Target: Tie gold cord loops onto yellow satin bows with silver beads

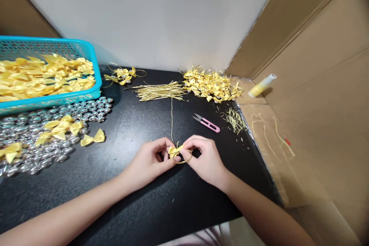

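Observation:
Close to the front of the black table, my left hand [157,159] and my right hand [203,157] pinch a yellow ribbon bow [172,151] between them, one from each side. A thin gold cord loop [184,161] hangs from the bow towards me, below the right fingertips. Running away from the bow, a strand of gold cord [172,119] reaches up to a bundle of cut gold cords [160,91]. The middle of the bow is partly hidden by my fingers. Pink thread snips [206,123] lie beyond my right hand.
At left, a turquoise basket [96,73] holds many yellow bows; silver beads [57,150] and loose bows [93,138] lie before it. Finished-looking bows with cords [211,84] are heaped at the back right, near cord scraps [235,120] and a spool tube [262,85]. Cardboard walls [317,65] stand right.

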### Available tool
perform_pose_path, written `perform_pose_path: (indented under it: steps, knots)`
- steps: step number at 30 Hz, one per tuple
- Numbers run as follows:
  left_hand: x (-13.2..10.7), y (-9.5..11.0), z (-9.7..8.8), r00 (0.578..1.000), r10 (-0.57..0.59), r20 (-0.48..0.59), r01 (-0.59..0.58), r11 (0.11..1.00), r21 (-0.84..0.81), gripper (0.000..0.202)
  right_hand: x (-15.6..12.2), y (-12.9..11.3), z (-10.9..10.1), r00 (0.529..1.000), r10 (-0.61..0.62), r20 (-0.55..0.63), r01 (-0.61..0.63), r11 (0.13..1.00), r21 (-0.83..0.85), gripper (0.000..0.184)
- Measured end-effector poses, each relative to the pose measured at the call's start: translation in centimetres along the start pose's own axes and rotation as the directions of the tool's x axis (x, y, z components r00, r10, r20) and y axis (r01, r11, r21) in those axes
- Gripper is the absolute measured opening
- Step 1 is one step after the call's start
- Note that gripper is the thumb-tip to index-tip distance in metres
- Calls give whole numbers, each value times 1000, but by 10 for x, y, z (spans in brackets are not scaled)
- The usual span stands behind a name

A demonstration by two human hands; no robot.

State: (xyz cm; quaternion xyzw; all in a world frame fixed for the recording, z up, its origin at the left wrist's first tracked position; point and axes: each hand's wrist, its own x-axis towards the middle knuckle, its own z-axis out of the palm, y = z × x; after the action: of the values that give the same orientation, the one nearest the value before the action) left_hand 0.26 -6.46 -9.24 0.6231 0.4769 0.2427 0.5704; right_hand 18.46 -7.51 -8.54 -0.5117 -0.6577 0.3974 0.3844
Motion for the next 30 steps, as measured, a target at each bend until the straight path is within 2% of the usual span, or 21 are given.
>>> perform_pose_path:
  steps: [6,23,26,28,30]
  knots:
    - [-1,-1,0,999,23,-32,-22,999,39,28,-2,-2,3,999,-29,-34,29,1000,3,13]
    - [-3,-5,5,994,30,-106,-33,999,-24,24,-3,0,9,984,-148,-99,141,987,-75,13]
    - [-3,-9,6,989,25,-149,-38,996,-81,24,-5,0,11,965,-196,-177,168,972,-161,13]
    - [-3,-12,7,984,23,-175,-41,994,-102,25,-7,-2,11,936,-266,-232,205,945,-253,21]
    - [-3,-14,9,981,31,-192,-52,993,-106,24,-9,-3,12,905,-357,-231,273,904,-328,25]
